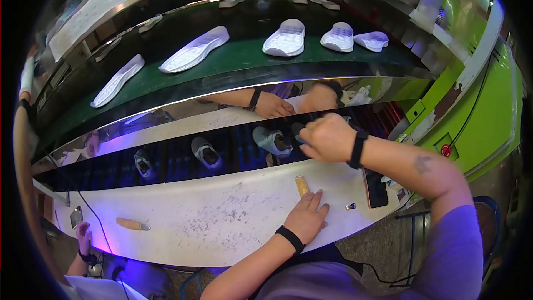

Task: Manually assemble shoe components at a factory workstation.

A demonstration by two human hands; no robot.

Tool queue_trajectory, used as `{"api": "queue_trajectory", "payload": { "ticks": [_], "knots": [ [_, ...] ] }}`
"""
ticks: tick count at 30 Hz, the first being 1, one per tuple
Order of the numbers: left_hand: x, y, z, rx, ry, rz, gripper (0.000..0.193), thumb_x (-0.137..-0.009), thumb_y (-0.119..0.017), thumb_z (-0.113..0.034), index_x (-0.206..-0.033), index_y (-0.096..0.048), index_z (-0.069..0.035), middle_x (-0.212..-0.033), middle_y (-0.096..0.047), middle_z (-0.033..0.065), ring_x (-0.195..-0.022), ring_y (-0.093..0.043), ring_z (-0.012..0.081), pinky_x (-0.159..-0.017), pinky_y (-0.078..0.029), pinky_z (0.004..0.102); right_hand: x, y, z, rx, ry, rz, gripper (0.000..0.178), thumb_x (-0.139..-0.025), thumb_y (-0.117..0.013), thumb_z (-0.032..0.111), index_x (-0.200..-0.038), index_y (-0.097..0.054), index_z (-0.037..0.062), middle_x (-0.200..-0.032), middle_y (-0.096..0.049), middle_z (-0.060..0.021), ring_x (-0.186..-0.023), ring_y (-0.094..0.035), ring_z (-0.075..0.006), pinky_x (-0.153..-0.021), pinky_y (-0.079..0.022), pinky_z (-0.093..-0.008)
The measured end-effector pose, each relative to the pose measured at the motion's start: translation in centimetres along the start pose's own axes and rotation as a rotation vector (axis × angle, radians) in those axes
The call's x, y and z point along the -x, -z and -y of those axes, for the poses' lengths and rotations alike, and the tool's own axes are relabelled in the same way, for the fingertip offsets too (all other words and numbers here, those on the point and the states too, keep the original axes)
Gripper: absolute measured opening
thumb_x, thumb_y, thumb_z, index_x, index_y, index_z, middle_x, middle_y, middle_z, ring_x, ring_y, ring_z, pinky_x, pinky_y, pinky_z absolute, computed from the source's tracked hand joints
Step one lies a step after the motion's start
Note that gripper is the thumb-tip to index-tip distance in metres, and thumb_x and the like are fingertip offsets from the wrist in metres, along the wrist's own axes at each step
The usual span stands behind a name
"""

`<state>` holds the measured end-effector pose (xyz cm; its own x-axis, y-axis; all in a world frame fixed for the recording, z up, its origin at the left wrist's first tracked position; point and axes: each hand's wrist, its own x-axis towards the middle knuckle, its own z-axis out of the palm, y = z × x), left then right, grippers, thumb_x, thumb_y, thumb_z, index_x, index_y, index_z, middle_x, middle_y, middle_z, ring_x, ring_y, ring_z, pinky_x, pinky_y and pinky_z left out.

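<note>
A partly hidden shoe (297,129) sits on the dark belt (236,155), the right hand (328,139) at its three o'clock, fingers curled; whether they pinch anything I cannot tell. At the shoe's six o'clock, the left hand (306,216) lies on the white table (183,239), fingers slightly spread, just beside a yellow handle (301,185).

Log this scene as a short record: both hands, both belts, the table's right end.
Left hand: resting on the white worktable, beside a yellow piece
Right hand: over the lower conveyor, grip unclear
Upper belt: green, five white soles
Lower conveyor: grey shoes, one partly hidden
Table's right end: dark phone
</note>
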<state>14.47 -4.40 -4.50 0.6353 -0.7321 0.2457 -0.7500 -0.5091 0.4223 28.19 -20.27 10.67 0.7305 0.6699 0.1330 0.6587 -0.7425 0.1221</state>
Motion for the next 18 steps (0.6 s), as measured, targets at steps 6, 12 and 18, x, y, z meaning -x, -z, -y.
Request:
{"api": "queue_trajectory", "payload": {
  "ticks": [6, 12, 18],
  "knots": [
    [3.1, 4.8, -1.8, 0.236, 0.060, -0.077, 0.055, -0.082, -0.077, -0.027, -0.131, -0.060, -0.006, -0.140, -0.053, 0.0245, -0.126, -0.054, 0.0418, -0.114, -0.039, 0.0522, 0.8, -17.8, -11.2, -0.332, -0.485, 0.425, 0.091, -0.071, -0.080, 0.054, -0.137, -0.049, -0.0006, -0.121, -0.068, -0.0253, -0.112, -0.066, -0.0421, -0.103, -0.049, -0.0448],
    [12.0, 8.3, -1.1, 0.203, 0.313, -0.270, 0.059, -0.077, -0.083, -0.028, -0.127, -0.063, -0.005, -0.135, -0.056, 0.0255, -0.124, -0.055, 0.0430, -0.108, -0.043, 0.0507, -2.6, -10.5, -6.8, -0.203, -0.441, 0.342, 0.067, -0.069, -0.076, 0.043, -0.122, -0.064, 0.0036, -0.113, -0.070, -0.0225, -0.106, -0.068, -0.0401, -0.091, -0.054, -0.0464],
    [14.9, 9.4, -1.5, 0.085, 0.416, -0.386, 0.108, -0.072, -0.090, -0.036, -0.153, -0.028, -0.003, -0.151, -0.028, 0.0394, -0.134, -0.039, 0.0560, -0.113, -0.035, 0.0572, 0.7, 4.7, 3.6, -0.257, 0.326, -0.071, 0.063, -0.070, -0.084, 0.034, -0.125, -0.062, 0.0109, -0.100, -0.063, -0.0110, -0.098, -0.064, -0.0321, -0.086, -0.052, -0.0434]
  ]
}}
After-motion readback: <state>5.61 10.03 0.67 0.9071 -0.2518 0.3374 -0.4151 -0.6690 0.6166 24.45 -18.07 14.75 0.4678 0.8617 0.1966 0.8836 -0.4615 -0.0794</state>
